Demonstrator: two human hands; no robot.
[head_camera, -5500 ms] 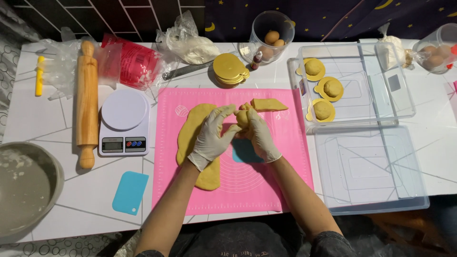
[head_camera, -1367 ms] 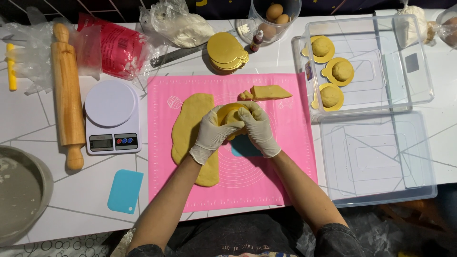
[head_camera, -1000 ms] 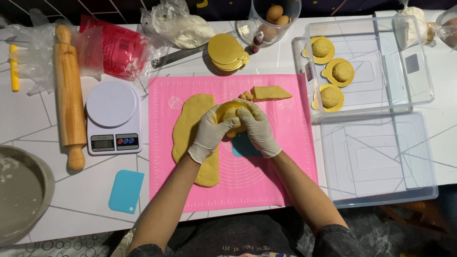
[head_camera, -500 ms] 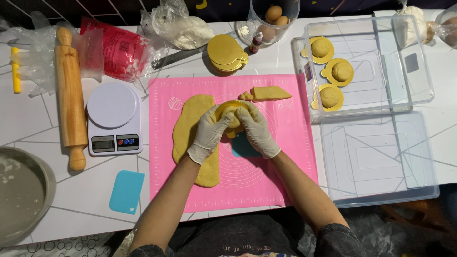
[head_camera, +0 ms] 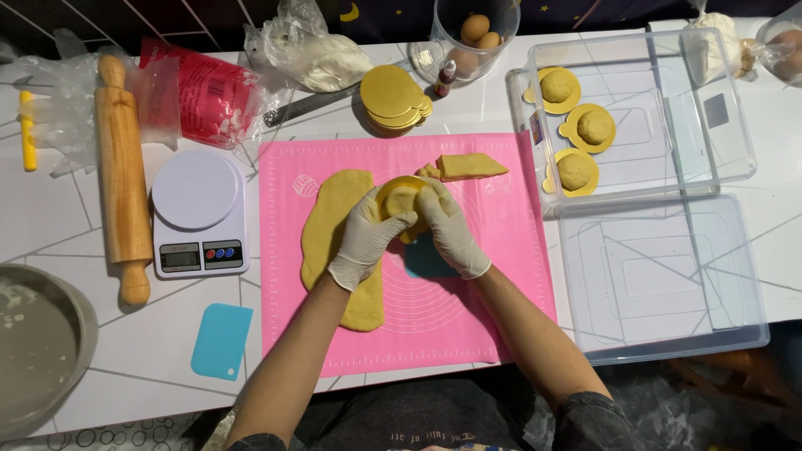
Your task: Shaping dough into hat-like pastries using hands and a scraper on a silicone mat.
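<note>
White tiled tabletop (head_camera: 58,209) carries a pink silicone mat (head_camera: 501,276) at its centre, with bare mat showing to the right of the hands and along its near edge. Just left of the mat stand a white kitchen scale (head_camera: 199,213) and a wooden rolling pin (head_camera: 122,175); a blue scraper (head_camera: 221,341) lies near the front edge. To the right, a clear plastic tray (head_camera: 660,108) holds three dough balls on gold discs, well apart from the hands. Both gloved hands meet mid-mat: the left hand (head_camera: 365,238) and right hand (head_camera: 449,227) curl their fingers closed around a yellow dough ball (head_camera: 401,199) on a gold disc, beside a long flattened dough sheet (head_camera: 334,217).
</note>
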